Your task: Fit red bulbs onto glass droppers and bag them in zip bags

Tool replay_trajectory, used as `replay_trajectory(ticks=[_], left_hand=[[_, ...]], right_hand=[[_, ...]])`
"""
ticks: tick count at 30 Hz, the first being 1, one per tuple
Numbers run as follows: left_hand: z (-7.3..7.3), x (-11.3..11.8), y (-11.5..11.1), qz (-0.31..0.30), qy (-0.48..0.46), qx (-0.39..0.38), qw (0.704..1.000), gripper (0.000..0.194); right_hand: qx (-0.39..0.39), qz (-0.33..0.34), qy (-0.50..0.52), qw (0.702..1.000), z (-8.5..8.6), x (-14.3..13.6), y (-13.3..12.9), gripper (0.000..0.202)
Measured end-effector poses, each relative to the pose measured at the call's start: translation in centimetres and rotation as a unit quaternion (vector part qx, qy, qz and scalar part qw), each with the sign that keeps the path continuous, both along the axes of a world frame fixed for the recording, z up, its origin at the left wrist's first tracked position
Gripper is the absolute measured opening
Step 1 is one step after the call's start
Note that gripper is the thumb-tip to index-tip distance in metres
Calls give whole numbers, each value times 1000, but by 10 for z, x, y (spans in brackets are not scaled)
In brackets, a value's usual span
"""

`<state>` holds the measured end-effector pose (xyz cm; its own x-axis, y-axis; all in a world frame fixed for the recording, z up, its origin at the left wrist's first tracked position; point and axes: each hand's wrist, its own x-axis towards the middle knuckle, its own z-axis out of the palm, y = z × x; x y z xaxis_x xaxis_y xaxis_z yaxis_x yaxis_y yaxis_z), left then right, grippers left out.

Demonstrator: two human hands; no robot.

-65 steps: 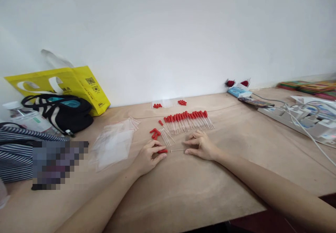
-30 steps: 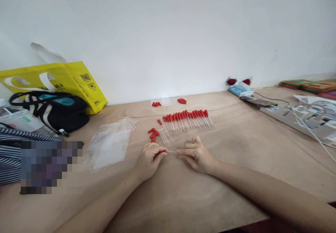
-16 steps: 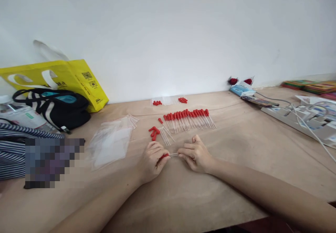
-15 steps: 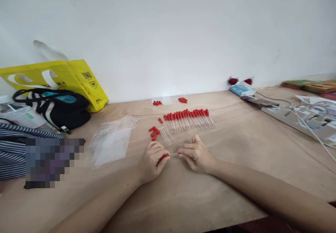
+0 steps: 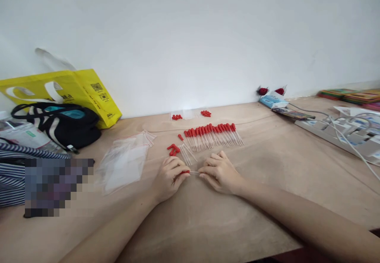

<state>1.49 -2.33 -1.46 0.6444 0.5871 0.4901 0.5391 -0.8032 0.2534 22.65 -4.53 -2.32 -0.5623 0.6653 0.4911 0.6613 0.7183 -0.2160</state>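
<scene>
Between thumb and fingers, my left hand [image 5: 171, 176] pinches a red rubber dropper bulb [image 5: 185, 172], mostly hidden by the fingers. My right hand [image 5: 219, 174] is closed on a thin clear glass tube [image 5: 194, 173], whose visible stretch reaches to the bulb. Just beyond my left hand lie several loose red bulbs [image 5: 173, 149] and a few bare clear tubes [image 5: 187, 154]. One single red bulb [image 5: 180, 137] rests above those tubes. Behind my hands is a row of droppers [image 5: 210, 134], red bulbs away from me, clear tubes towards me.
Clear zip bags [image 5: 127, 162] lie left of my hands. Red bulbs [image 5: 206, 113] sit on clear plastic near the wall. A yellow bag [image 5: 97, 97] and a black bag [image 5: 80, 124] stand at left; a power strip with cables [image 5: 335, 132] and a blue packet [image 5: 273, 100] are at right.
Both hands keep hold of the bulb and tube, and less of the red bulb shows at my left fingers. The whole view has shifted slightly.
</scene>
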Motion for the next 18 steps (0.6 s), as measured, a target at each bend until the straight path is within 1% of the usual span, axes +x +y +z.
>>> replay_trajectory(ticks=[3, 4, 6, 7, 9, 10, 13, 15, 18], left_hand=[[0, -3, 3, 28, -10, 16, 999, 16], [0, -5, 6, 49, -19, 21, 998, 19], [-2, -10, 12, 116, -56, 27, 991, 30], [-5, -13, 16, 156, -77, 27, 984, 33], [-10, -20, 25, 227, -112, 22, 967, 32], [-13, -23, 29, 247, -119, 12, 962, 31], [-20, -29, 37, 273, -123, -34, 954, 30], [-22, -30, 39, 279, -116, -62, 951, 29], [-20, -29, 38, 290, -94, -85, 949, 26]], right_hand=[[-6, -17, -5, 1000, -2, 0, -2, 18], [-16, -34, 7, 999, -2, -1, -1, 18], [-50, -85, 51, 994, -1, -3, 6, 18], [-71, -114, 76, 988, 0, -5, 12, 18], [-112, -167, 121, 972, 5, -12, 29, 19], [-126, -194, 137, 963, 7, -17, 38, 19], [-137, -273, 157, 939, 13, -38, 65, 17], [-138, -294, 144, 935, 14, -51, 79, 15], [-125, -308, 111, 936, 12, -65, 91, 14]])
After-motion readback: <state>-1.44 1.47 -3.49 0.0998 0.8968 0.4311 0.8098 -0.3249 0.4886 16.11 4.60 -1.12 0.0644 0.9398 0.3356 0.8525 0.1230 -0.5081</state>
